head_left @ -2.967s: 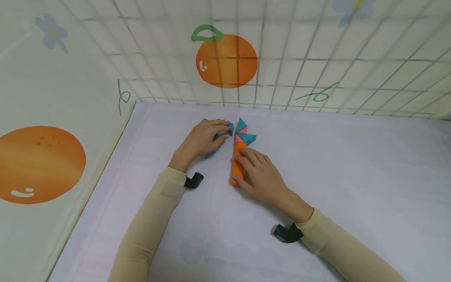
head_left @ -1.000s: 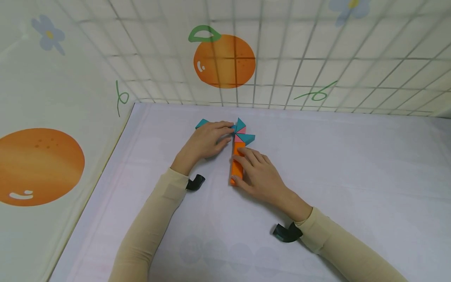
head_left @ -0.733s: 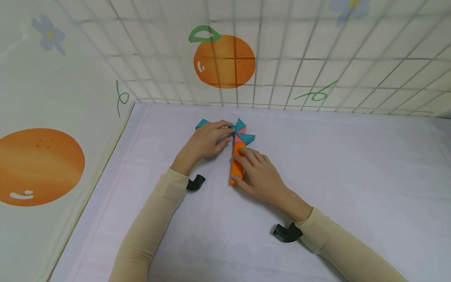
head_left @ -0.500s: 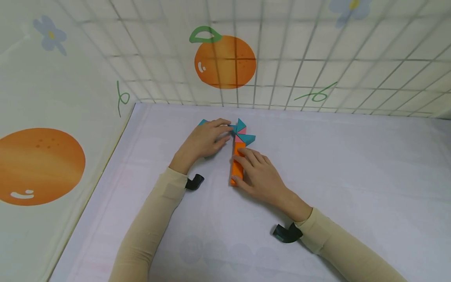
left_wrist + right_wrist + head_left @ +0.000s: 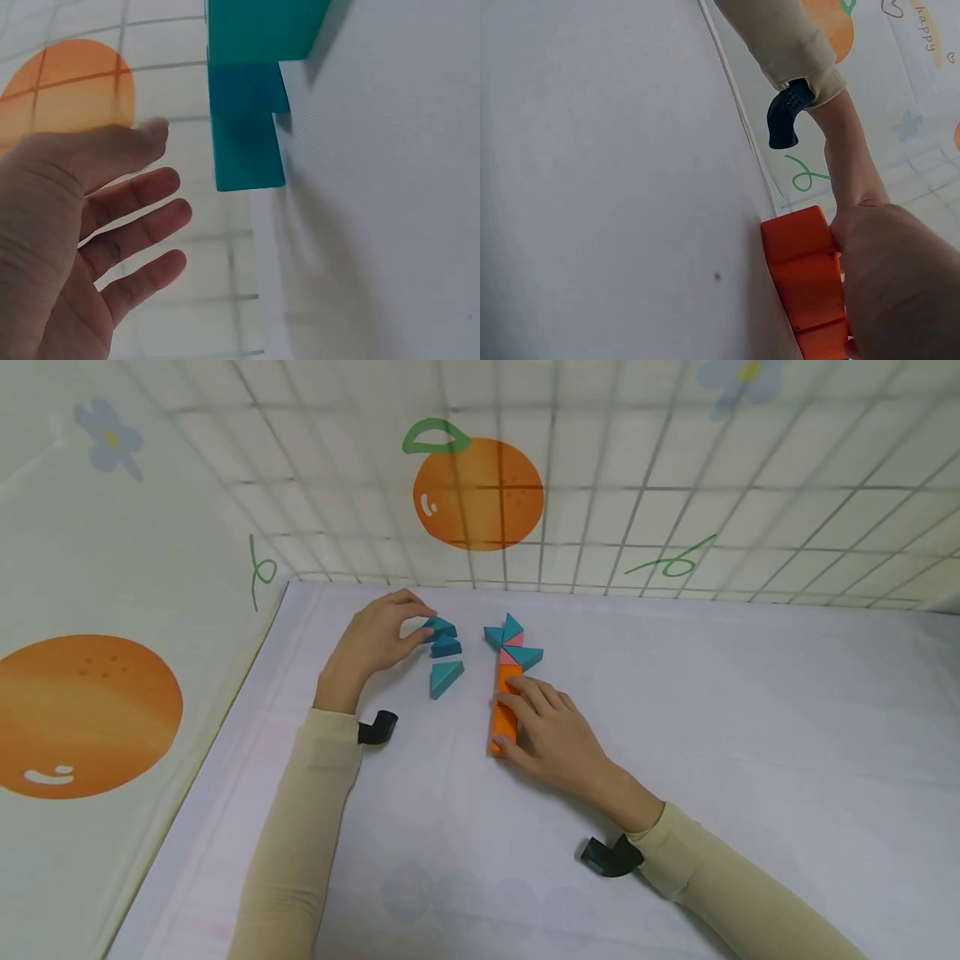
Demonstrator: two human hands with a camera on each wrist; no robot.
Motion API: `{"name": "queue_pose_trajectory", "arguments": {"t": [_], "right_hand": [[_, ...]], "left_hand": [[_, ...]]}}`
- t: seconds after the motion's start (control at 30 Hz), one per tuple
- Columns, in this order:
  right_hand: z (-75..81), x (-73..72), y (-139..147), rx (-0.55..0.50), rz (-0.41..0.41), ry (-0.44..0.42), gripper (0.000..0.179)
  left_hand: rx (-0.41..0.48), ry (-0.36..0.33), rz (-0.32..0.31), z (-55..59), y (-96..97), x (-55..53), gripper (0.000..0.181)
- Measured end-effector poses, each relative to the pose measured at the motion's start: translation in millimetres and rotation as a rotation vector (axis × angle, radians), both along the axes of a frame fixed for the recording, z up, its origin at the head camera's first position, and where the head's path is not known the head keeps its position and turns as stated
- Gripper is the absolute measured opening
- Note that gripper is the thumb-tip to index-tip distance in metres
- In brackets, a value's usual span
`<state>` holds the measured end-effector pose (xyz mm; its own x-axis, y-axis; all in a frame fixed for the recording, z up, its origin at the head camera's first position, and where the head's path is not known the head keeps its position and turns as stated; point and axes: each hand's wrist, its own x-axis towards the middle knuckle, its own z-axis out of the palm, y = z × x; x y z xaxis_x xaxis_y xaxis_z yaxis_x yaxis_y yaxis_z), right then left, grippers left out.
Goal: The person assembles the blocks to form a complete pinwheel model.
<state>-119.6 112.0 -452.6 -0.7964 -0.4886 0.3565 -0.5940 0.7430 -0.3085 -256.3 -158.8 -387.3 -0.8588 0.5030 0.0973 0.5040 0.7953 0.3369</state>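
Note:
In the head view, my left hand [image 5: 375, 635] is beside the loose teal triangular blocks, its thumb and index fingertips right at the farthest block [image 5: 446, 627]. Two more teal triangles, one [image 5: 446, 648] close below and one [image 5: 447, 677] nearer me, lie beside it. The left wrist view has the relaxed fingers [image 5: 150, 214] spread, a gap from the teal blocks [image 5: 247, 154]. My right hand [image 5: 558, 727] rests its fingers and thumb across a row of orange blocks [image 5: 507, 718]. Above that row, pink triangles [image 5: 507, 656] and teal triangles [image 5: 527, 657] fan out like a pinwheel.
White cloth [image 5: 712, 735] covers the table. Behind it stands a pale wall sheet [image 5: 600, 468] with grid lines and a printed orange fruit; another sheet [image 5: 75, 568] is on the left. A black curved piece [image 5: 613, 857] sits at each wrist.
My left hand has let go of a teal triangle at the pinwheel's left side and moved left to the loose teal blocks. My right hand stays on the orange blocks.

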Motion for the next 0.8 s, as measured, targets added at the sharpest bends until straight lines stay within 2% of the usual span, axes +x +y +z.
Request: {"name": "queue_pose_trajectory", "arguments": {"t": [0.27, 0.43, 0.6, 0.73, 0.8], "right_hand": [[0.4, 0.8, 1, -0.005, -0.002, -0.017, 0.054], [0.5, 0.8, 1, -0.002, -0.001, -0.020, 0.054], [-0.2, 0.1, 2, -0.010, 0.003, -0.012, 0.053], [-0.8, -0.7, 2, -0.009, 0.007, -0.007, 0.053], [-0.8, -1.1, 1, -0.007, 0.008, -0.007, 0.053]], "left_hand": [[-0.072, -0.037, 0.002, -10.9, 1.7, -5.4, 0.031], [-0.059, -0.041, -0.004, -15.1, 6.0, -5.5, 0.030], [-0.054, -0.006, -0.024, -15.0, 11.0, -4.1, 0.033], [-0.034, 0.045, -0.044, -12.1, 14.9, -0.5, 0.029], [-0.021, 0.043, -0.062, -9.7, 17.7, 2.2, 0.027]]}}
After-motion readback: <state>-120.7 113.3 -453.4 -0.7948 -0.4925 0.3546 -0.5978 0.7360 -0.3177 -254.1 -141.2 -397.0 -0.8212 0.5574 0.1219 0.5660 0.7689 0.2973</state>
